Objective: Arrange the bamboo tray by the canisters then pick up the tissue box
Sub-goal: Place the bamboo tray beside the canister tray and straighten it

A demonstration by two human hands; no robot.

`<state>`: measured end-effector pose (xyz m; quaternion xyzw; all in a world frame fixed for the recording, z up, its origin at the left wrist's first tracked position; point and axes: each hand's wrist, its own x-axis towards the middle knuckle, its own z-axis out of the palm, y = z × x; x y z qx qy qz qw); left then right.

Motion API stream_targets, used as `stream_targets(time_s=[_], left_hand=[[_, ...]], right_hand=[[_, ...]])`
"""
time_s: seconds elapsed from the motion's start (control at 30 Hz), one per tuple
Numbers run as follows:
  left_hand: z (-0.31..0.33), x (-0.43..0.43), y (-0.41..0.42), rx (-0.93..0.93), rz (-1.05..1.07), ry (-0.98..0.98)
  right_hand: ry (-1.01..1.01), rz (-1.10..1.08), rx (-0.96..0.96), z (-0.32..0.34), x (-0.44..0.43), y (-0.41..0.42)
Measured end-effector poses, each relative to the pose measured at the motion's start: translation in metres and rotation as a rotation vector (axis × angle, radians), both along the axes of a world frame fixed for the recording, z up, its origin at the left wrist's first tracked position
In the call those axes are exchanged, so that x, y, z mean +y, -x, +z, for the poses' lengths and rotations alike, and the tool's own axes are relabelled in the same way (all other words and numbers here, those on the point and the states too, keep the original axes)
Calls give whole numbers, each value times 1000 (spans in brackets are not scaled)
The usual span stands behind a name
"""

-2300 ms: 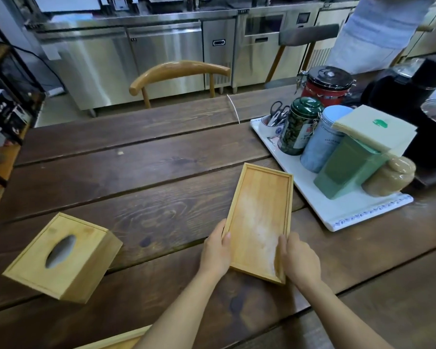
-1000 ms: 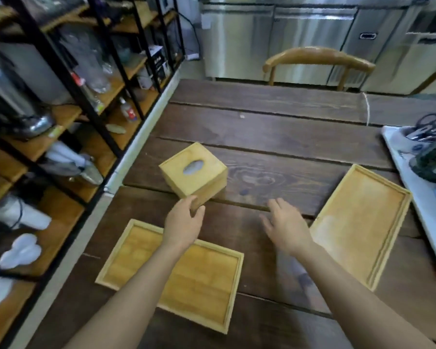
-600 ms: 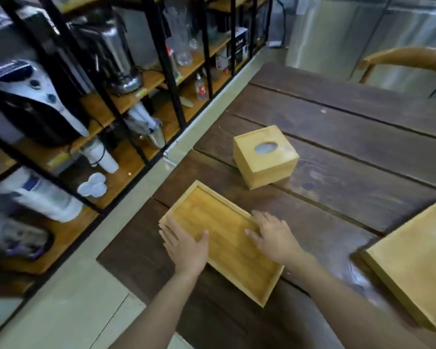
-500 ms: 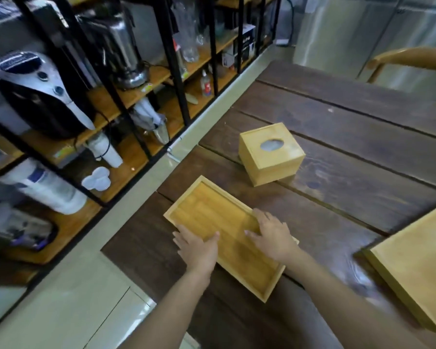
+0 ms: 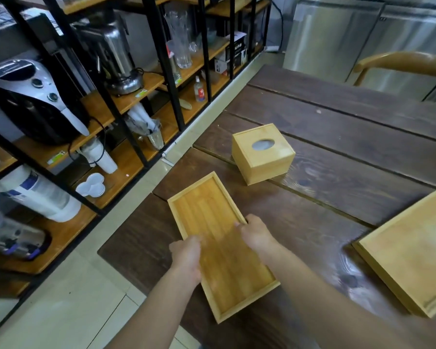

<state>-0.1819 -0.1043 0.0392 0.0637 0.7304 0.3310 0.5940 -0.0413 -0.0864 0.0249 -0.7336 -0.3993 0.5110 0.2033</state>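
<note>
A small bamboo tray (image 5: 207, 220) lies on the dark wooden table (image 5: 350, 137) near its front left corner, one long side angled toward me. My left hand (image 5: 188, 255) grips its left long edge and my right hand (image 5: 256, 233) grips its right long edge; both are motion-blurred. The square bamboo tissue box (image 5: 262, 157), with an oval slot on top, stands just beyond the tray, untouched. A larger bamboo tray (image 5: 413, 253) rests at the right edge of view. The canisters are out of view.
A black metal shelf rack (image 5: 161, 59) with appliances, glassware and cups stands left of the table across a narrow strip of tiled floor. A wooden chair back (image 5: 400, 62) and steel cabinets (image 5: 337, 34) sit at the far side.
My hands left the larger tray beside the canisters and moved left to the small tray. Since half a second ago that tray has turned and my hands shifted from its floor to its long edges.
</note>
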Motion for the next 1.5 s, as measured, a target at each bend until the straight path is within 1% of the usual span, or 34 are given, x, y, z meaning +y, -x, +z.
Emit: stream_targets(time_s=[0.07,0.17,0.23,0.3,0.4,0.5,0.57,0.63,0.7,0.83,0.93,1.0,1.13,1.27,1.5], left_hand=[[3,-7,2,107,-113,-114],[7,-11,2,361,-298,-373],[14,-7,0,432,-402,-505],[22,-1,-8,413,-534,-565],[33,7,-30,323,-678,-653],[40,11,-62,246,-826,-696],[43,11,-86,271,-898,-692],[44,10,-110,332,-954,-749],[46,7,-136,353,-1037,-825],[48,6,-182,384,-1224,-861],[44,5,-215,436,-1399,-901],[39,2,-235,435,-1470,-916],[27,-1,-266,407,-1556,-923],[14,-1,-289,411,-1591,-922],[-5,9,-320,482,-1657,-920]], right_hand=[[-94,8,-27,3,-3,6],[-222,-38,-49,14,-8,-1],[-300,-113,-32,23,-10,-13],[-347,-227,28,34,-12,-28],[-377,-420,106,51,-20,-54],[-382,-572,77,64,-34,-88],[-379,-657,73,69,-47,-111],[-409,-691,-12,70,-64,-132],[-428,-671,-192,68,-83,-150],[-371,-670,-503,61,-121,-180],[-261,-701,-648,51,-139,-199],[-202,-726,-680,44,-148,-210],[-115,-775,-685,31,-159,-232],[-61,-784,-725,19,-162,-250],[50,-822,-768,-1,-156,-272]])
